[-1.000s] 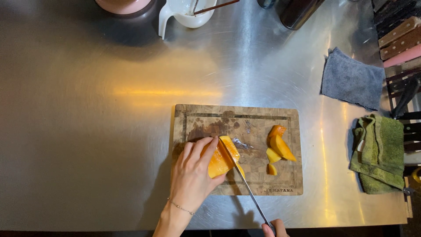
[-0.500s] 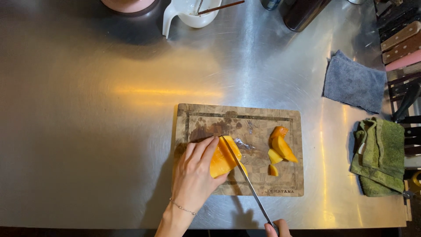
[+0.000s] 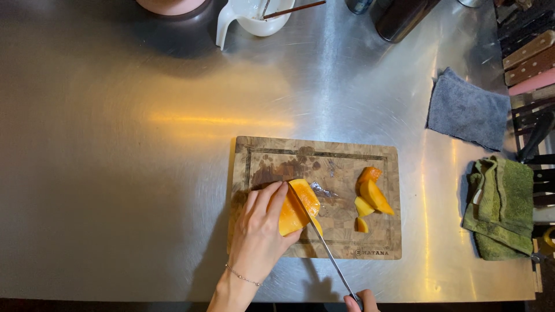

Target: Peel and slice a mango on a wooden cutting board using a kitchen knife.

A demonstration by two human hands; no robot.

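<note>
The right hand (image 3: 359, 301) is cut off at the bottom edge — only fingertips show — its grip hidden.
</note>
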